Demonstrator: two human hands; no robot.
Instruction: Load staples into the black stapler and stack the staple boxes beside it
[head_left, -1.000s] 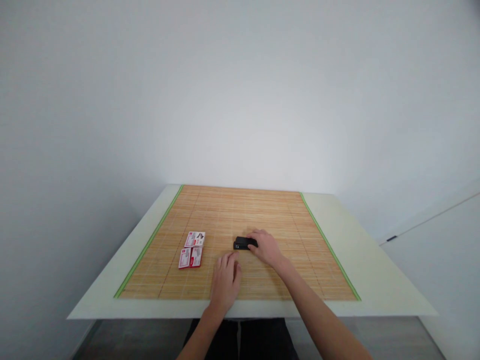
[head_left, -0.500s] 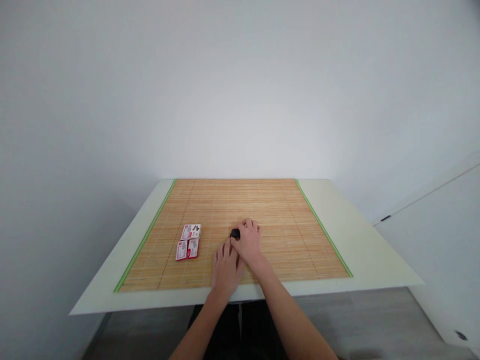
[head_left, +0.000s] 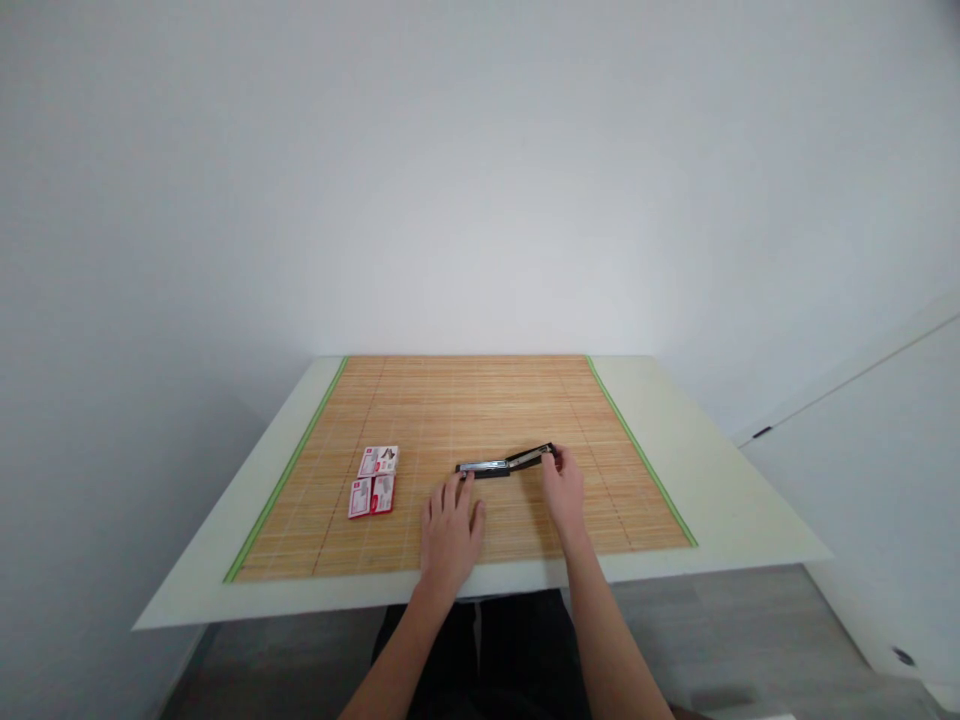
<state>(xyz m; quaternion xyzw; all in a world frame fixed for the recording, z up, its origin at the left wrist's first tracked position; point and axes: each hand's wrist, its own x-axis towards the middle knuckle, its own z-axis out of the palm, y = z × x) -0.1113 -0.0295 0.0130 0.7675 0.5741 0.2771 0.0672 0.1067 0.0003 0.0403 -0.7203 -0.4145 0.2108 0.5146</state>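
Note:
A black stapler (head_left: pixel 484 468) lies on the bamboo mat (head_left: pixel 465 400), swung wide apart at its hinge so the metal staple channel shows. Its top arm slants up to the right, and my right hand (head_left: pixel 564 490) pinches the end of that arm. My left hand (head_left: pixel 452 530) rests flat with fingers spread, the fingertips touching the stapler's left end. Left of the hands sit several small red and white staple boxes (head_left: pixel 379 461), grouped together on the mat.
The mat has green side edges and lies on a white table (head_left: pixel 720 480). A white wall (head_left: pixel 480 180) stands directly behind the table. Grey floor (head_left: pixel 720 630) shows below the front edge.
My right hand has moved right from beside my left hand, swinging the stapler's top arm over to the right. The stapler is now spread apart. My left hand stays nearly in place.

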